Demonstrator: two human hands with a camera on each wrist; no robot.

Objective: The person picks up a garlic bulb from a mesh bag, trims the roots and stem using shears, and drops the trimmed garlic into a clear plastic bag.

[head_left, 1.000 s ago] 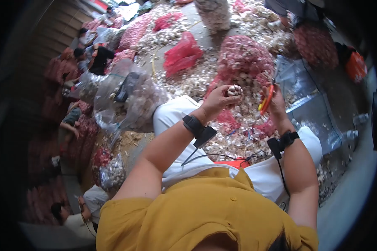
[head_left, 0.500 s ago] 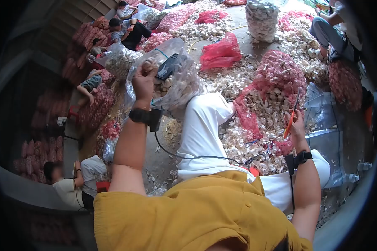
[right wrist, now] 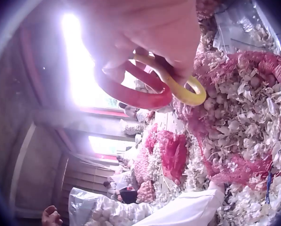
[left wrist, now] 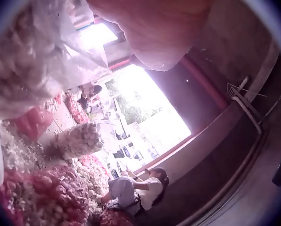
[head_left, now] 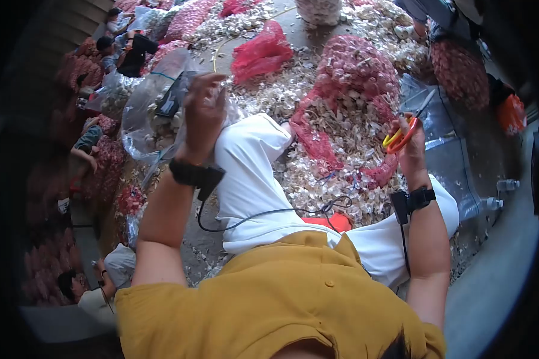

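Observation:
My left hand point(head_left: 205, 116) is raised at the near right side of a clear plastic bag point(head_left: 139, 128) of garlic, fingers loosely bent, with nothing visible in them. A dark device point(head_left: 170, 103) lies on that bag. In the left wrist view only part of the hand point(left wrist: 154, 33) shows, blurred. My right hand point(head_left: 412, 149) grips scissors by their orange and yellow handles point(head_left: 406, 136), blades pointing up and away. The right wrist view shows the fingers of that hand point(right wrist: 154, 37) through the red and yellow loops point(right wrist: 135, 98).
A red mesh sack point(head_left: 356, 66) spills garlic bulbs and peelings point(head_left: 347, 128) before the white-trousered legs point(head_left: 251, 161). An empty-looking pink mesh bag point(head_left: 260, 52) lies beyond. Plastic sheeting point(head_left: 446, 158) is at right, a cable point(head_left: 263, 220) crosses the lap, and several people sit around.
My left hand went from the front, holding a garlic bulb, left to the plastic bag; now it is at the bag's near right side without a visible bulb. My right hand keeps the scissors.

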